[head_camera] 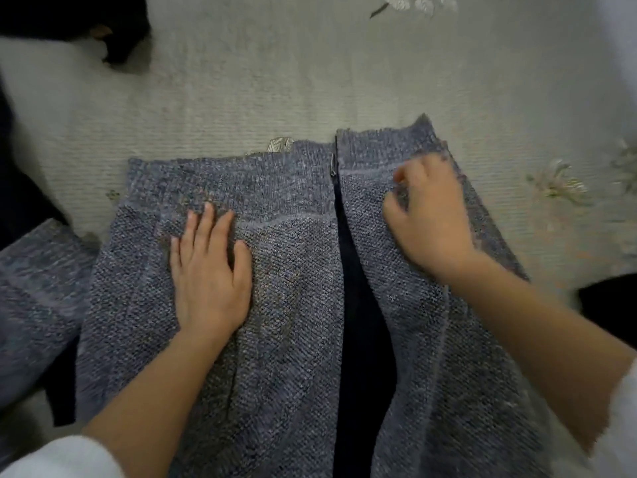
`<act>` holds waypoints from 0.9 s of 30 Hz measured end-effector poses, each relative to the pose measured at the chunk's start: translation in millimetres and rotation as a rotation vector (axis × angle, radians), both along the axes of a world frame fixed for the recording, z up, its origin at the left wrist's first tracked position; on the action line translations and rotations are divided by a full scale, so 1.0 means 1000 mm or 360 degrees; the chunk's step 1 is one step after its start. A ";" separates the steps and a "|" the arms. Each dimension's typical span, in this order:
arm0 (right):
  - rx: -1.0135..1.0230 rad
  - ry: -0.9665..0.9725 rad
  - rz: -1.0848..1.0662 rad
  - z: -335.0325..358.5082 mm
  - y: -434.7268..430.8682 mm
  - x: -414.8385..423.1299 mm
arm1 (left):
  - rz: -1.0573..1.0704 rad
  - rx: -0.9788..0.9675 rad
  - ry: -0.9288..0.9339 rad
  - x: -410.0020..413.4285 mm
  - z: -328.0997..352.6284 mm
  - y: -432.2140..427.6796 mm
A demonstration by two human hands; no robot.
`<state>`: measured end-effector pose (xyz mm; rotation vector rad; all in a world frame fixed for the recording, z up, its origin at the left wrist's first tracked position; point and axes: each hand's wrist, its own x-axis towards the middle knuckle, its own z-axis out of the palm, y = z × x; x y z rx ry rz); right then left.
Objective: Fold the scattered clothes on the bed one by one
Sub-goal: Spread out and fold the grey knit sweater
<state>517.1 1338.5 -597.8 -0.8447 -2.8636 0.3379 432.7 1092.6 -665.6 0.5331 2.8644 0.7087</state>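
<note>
A blue-grey knitted garment (pixel 286 305) with an open zip down its middle lies flat on the bed, dark lining showing in the gap (pixel 362 326). My left hand (pixel 210 270) rests flat on its left panel, fingers spread. My right hand (pixel 431 215) is on the upper right panel with fingers curled into the knit, pinching the fabric near the edge; it is motion-blurred. A sleeve of the same knit (pixel 34 305) lies off to the left.
The bed cover (pixel 275 81) is pale grey-green with embroidered flowers. Dark clothes lie at the top left (pixel 113 32), along the left edge (pixel 17 191) and at the right (pixel 610 298).
</note>
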 end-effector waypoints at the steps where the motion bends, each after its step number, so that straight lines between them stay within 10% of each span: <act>1: -0.0114 -0.0075 0.0115 -0.003 -0.015 0.006 | -0.0002 0.0010 -0.0002 0.000 0.000 0.000; 5: -0.0319 -0.0527 0.0090 -0.022 -0.037 0.011 | 0.0108 0.0025 -0.0004 -0.002 0.007 0.005; 14: -0.0611 -0.0201 -0.0082 -0.022 -0.032 0.006 | -0.0152 -0.0288 -0.0129 -0.075 0.035 0.059; 19: -0.0871 0.0424 -0.0127 0.005 -0.045 0.000 | 0.0205 0.0397 0.0127 -0.106 0.055 0.069; 27: -0.0777 -0.0531 0.0217 -0.030 -0.077 0.010 | -0.0021 -0.0171 -0.0365 -0.058 0.039 0.046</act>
